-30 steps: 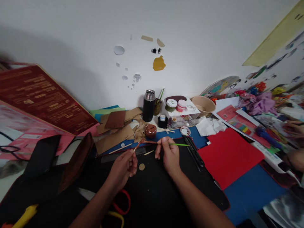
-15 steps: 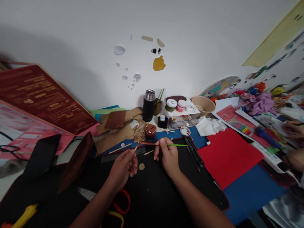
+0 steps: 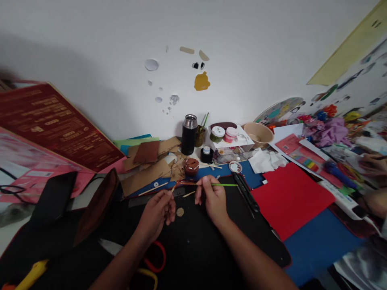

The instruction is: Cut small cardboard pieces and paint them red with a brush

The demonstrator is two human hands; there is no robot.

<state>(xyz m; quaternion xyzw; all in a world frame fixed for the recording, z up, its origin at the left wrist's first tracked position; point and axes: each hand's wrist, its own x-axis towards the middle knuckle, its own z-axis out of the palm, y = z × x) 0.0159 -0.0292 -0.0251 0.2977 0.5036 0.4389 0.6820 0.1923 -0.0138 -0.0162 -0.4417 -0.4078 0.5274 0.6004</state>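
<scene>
Paint jar [image 3: 192, 166]: uncapped, brown inside; stands beyond both hands.
Left hand [image 3: 159, 209]: front-left of the jar; thumb and forefinger pinch a thin stick, other fingers curled; forearm slants up from the near side.
Stick [image 3: 173, 188]: just front-left of the jar, upper end coloured reddish brown.
Right hand [image 3: 213, 197]: front-right of the jar, thumb uppermost, fingers narrowed around a brush.
Brush [image 3: 224, 185]: nearly level in front of the jar, green handle rightward, brown-stained end at the stick's tip; actual contact too small to confirm.
Flask [image 3: 189, 137]: upright, just behind the jar.
Cardboard [image 3: 145, 176]: scraps piled left of the jar.
Disc [image 3: 180, 212]: on the mat [image 3: 193, 253], in front of the jar, between the hands.
Scissors [image 3: 164, 257]: well in front of the jar; left forearm blocks part of them.
Red sheet [image 3: 293, 199]: well right of the jar.
</scene>
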